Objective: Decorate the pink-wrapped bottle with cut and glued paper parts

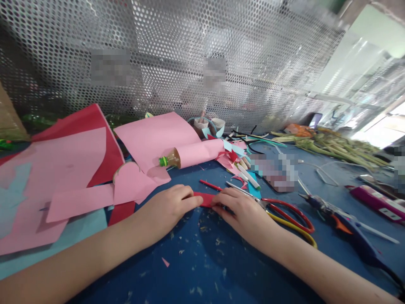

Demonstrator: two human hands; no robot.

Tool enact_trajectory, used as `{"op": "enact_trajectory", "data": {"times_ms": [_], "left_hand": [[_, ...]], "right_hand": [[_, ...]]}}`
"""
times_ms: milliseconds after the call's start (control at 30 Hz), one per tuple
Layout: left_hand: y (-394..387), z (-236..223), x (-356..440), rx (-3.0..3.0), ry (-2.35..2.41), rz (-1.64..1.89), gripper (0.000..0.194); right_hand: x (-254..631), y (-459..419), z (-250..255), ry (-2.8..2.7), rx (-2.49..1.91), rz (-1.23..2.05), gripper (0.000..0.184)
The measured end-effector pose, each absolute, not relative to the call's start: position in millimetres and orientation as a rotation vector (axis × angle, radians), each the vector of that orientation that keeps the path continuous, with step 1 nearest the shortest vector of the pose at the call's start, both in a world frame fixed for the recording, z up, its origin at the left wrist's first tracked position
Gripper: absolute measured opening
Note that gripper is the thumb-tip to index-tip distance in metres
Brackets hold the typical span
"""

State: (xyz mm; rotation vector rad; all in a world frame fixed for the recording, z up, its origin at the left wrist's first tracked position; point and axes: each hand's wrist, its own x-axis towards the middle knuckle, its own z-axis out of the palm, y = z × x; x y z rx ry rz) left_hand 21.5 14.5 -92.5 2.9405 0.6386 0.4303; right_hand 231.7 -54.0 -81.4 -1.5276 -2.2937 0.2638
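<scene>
Between my two hands a small strip of red paper (204,199) lies at the blue tabletop. My left hand (174,204) pinches its left end with thumb and fingers. The right end is gripped by my right hand (238,207), its fingers curled over the paper. Just beyond them lies a thin red stick (211,185). Scissors with red and yellow handles (289,211) rest beside my right hand, their blades partly hidden behind it. A plastic bottle neck with a green cap (171,158) pokes out of a pink paper roll (202,153) behind my left hand.
Pink paper sheets (69,156) and red paper (74,120) cover the left side. A blue glue gun (344,232) and a purple power strip (376,202) lie to the right. Dried stalks (335,147) are heaped behind. A perforated metal panel (177,63) closes off the back.
</scene>
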Motion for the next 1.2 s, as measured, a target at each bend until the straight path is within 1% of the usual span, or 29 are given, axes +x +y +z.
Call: {"op": "enact_trajectory", "data": {"times_ms": [200,400,633,833,967,1100,1200], "left_hand": [[15.7,-89.1,22.0,2.938,0.609,0.389,0.025],[17.2,-85.9,23.9,2.818,0.624,0.455,0.026],[23.0,-90.4,23.2,2.695,0.651,0.450,0.018],[22.1,-90.8,26.5,2.588,0.732,0.516,0.015],[20.2,-90.1,26.5,2.677,0.705,0.544,0.018],[18.4,-90.2,25.0,2.874,0.688,0.391,0.021],[18.0,-91.3,24.2,2.956,0.680,0.344,0.022]], "right_hand": [[231.7,-52.6,-81.0,-2.297,-1.532,0.241,0.013],[232.4,-52.7,-82.2,-2.294,-1.523,0.188,0.011],[231.8,-51.5,-82.6,-2.266,-1.511,0.217,0.013],[230.2,-51.3,-84.5,-2.317,-1.557,0.149,0.013],[229.1,-53.2,-83.7,-2.349,-1.573,0.123,0.013],[229.5,-53.5,-80.4,-2.373,-1.559,0.144,0.014],[230.8,-52.9,-79.8,-2.331,-1.528,0.181,0.013]]}}
